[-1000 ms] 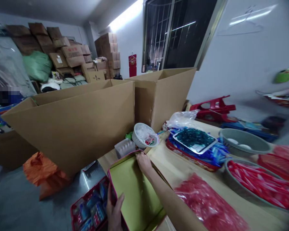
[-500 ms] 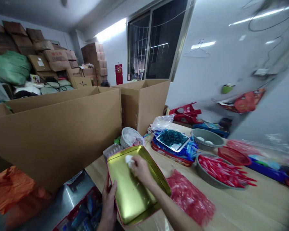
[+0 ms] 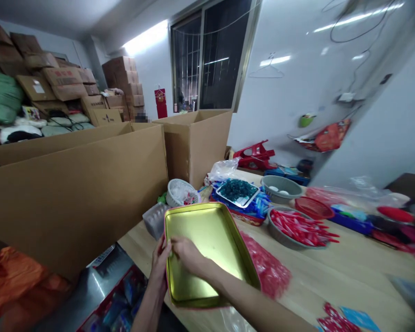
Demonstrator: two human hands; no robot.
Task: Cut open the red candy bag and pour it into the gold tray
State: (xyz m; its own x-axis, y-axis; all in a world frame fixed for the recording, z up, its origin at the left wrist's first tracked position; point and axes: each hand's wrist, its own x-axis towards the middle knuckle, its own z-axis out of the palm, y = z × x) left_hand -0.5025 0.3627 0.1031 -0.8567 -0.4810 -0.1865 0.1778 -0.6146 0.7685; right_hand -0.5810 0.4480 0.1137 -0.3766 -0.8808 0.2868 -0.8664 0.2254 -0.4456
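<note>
A shallow gold-coloured metal tin (image 3: 210,235) with a pink outer edge is tilted towards me, its inside showing. My left hand (image 3: 160,260) grips its left edge, thumb over the rim. My right hand (image 3: 187,254) is closed and presses against the inner left wall, close to my left thumb. A white wad of cloth or tissue showed in it a moment ago; the fingers now mostly hide it. Beyond the tin's upper left corner is a clear plastic tray (image 3: 155,219). A crinkled red plastic bag (image 3: 268,267) lies by its right side.
Behind the tin stand a white basket (image 3: 174,196), a tray of dark green pieces (image 3: 237,191) over blue ones, and a basin of red pieces (image 3: 299,228). Large cardboard boxes (image 3: 117,170) wall the left. An open carton of blue packets (image 3: 115,304) sits lower left.
My right hand has moved from the tin's upper middle to its left wall, and the white wad is now mostly hidden. The tin has turned more upright in view. The camera has swung right.
</note>
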